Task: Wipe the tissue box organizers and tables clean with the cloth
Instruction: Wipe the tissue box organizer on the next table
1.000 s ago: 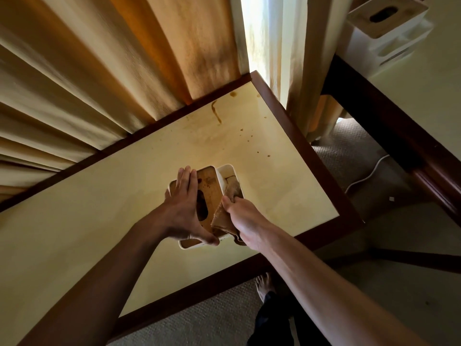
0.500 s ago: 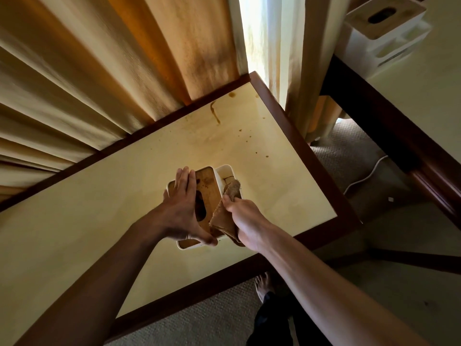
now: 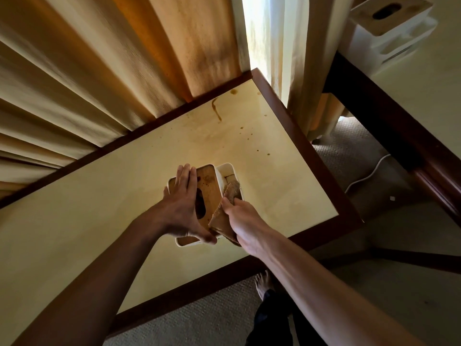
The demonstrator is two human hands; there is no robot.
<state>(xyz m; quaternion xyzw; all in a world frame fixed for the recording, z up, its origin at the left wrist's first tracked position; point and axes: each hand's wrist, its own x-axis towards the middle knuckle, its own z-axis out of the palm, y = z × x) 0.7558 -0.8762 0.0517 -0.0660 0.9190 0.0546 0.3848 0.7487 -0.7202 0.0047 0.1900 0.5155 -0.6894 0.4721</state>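
Note:
A white tissue box organizer with a stained wooden lid stands near the front edge of a pale yellow table. My left hand lies flat over the lid's left side, fingers straight, thumb against the near end. My right hand grips a folded brown cloth and presses it into the organizer's right side compartment. Brown stains and drops mark the table's far corner.
Beige curtains hang right behind the table. A second table at the right carries another white organizer. Carpet, a white cable and my bare foot lie between and below the tables.
The cloth in my right hand has shifted slightly along the organizer's right side. My left hand has stayed on the lid.

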